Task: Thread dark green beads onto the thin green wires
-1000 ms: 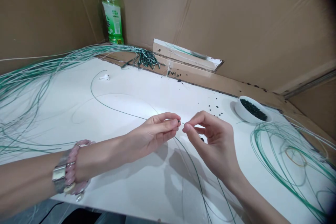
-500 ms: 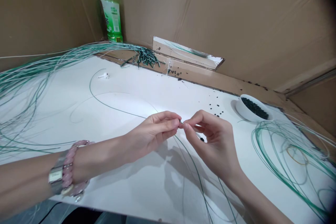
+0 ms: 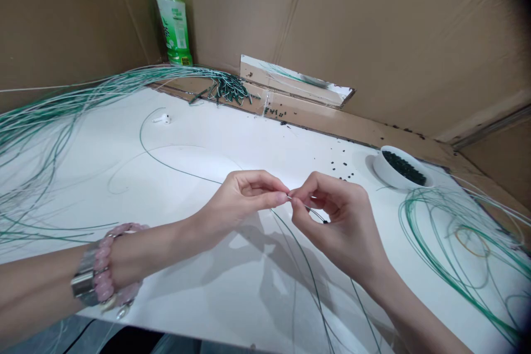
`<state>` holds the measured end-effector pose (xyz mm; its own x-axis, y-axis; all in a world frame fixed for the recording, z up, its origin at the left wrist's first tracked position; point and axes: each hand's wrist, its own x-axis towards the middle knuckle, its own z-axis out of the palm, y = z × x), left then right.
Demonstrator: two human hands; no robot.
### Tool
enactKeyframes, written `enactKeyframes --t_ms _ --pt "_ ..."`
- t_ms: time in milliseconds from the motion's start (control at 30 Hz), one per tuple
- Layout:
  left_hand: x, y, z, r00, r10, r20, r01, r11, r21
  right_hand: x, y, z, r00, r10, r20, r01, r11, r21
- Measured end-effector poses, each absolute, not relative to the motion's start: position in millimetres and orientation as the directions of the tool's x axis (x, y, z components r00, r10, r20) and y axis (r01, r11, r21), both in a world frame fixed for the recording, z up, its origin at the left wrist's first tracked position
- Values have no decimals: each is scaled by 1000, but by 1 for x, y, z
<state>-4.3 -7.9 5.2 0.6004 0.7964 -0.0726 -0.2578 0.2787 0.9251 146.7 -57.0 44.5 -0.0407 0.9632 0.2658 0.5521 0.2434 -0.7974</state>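
Over the white table (image 3: pixel 199 287), my left hand (image 3: pixel 244 191) pinches thumb to index finger, and my right hand (image 3: pixel 332 210) does the same just across from it. A short pale bit of thin cord (image 3: pixel 290 197) spans the small gap between the fingertips. A green cord (image 3: pixel 305 257) runs down toward the front edge from beneath my left hand. Beside my right palm hangs a small black bead (image 3: pixel 326 222) on a thin dark strand. My fingertips hide most of what they hold. A pink bead bracelet (image 3: pixel 103 268) and a metal-banded watch circle my left wrist.
A white bowl (image 3: pixel 384 171) of black beads stands at the right, above coiled green cords (image 3: pixel 418 254). Loose beads (image 3: pixel 339 164) lie nearby. A bundle of green cords (image 3: pixel 103 88) stretches across the left. A green bottle (image 3: pixel 172 22) and a white earbud (image 3: pixel 161 118) are farther back.
Both hands stay pinched together in nearly the same place. The fingertips have drawn slightly apart, and the dark bit seen between them before now shows as a pale strand.
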Motion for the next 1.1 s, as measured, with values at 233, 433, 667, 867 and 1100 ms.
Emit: enactKeyframes --t_ms 233,433,667,867,1100 --pt "-5 -9 5 535 844 36 -229 104 968 146 -58 45 -48 966 255 569 236 -788" --pt "-4 -11 9 540 841 14 -230 131 964 147 -59 42 -31 962 270 548 243 -801" --pt "-5 -11 9 544 839 12 -226 132 965 148 -58 39 -16 961 274 546 239 -803" --pt "-5 -12 10 525 850 35 -241 109 964 147 -60 41 -38 957 287 521 264 -812" --pt "-5 -12 9 518 856 -7 -220 141 965 149 -56 45 -33 977 213 468 203 -860"
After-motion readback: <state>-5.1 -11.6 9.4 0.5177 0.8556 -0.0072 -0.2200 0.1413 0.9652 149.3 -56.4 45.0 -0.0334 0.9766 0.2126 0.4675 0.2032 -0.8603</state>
